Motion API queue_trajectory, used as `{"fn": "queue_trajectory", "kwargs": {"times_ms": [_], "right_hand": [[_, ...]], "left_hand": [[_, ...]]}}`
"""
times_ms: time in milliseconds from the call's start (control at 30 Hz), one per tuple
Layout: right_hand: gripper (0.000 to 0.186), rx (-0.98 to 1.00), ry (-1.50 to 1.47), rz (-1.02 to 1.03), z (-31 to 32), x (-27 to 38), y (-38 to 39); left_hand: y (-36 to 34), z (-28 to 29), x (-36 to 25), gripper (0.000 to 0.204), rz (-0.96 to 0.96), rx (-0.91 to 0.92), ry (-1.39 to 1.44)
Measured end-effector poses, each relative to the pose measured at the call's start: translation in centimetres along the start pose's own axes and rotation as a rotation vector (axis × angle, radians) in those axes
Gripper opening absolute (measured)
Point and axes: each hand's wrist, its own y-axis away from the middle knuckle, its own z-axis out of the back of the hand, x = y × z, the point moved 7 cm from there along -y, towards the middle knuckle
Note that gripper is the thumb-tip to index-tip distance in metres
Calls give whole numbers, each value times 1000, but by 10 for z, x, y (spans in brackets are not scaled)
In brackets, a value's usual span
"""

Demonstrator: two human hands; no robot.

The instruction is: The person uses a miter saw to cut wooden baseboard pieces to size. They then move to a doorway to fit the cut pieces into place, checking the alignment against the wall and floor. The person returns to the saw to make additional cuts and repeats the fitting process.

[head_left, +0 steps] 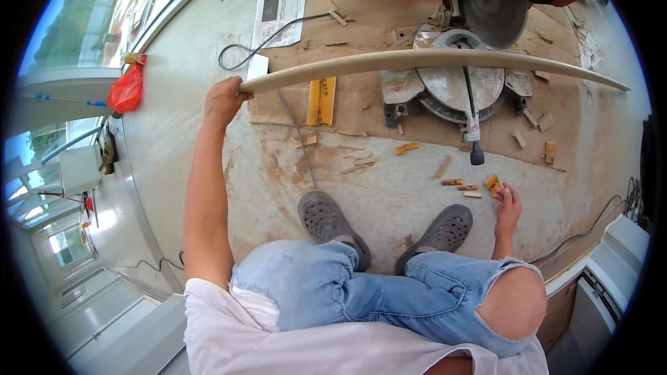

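Observation:
My left hand (226, 101) grips the left end of a long, thin beige board (333, 65), which spans across the base of a red and black miter saw (493, 10). The saw's round table (448, 90) and its handle (476, 154) show below the board, the blade just above it. My right hand (507, 205), low at the right beside my knee, pinches a small yellow offcut (493, 184). Several small wood offcuts (451, 181) lie on the floor near that hand.
Scrap-strewn cardboard (361, 111) lies under the saw, with a yellow strip (321, 101) and a printed sheet (278, 10). Cables cross the floor (264, 160). A red bag (126, 90) is by the left wall; white frame pieces (604, 257) stand at the right. My shoes (326, 226) are below.

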Motion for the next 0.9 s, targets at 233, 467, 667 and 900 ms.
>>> {"fn": "queue_trajectory", "kwargs": {"times_ms": [233, 467, 667, 900], "right_hand": [[32, -74, 13, 152, 35, 80, -25], [30, -154, 46, 285, 64, 142, -37], [26, 11, 57, 175, -12, 92, -22], [27, 184, 140, 280, -81, 83, -19]], "left_hand": [[-35, -35, -129, 37, -215, -99, 27], [-78, -50, -271, 35, -316, -258, 85], [-106, -60, -318, 31, -370, -241, 39], [-115, -64, -334, 29, -331, -229, 108]]}}
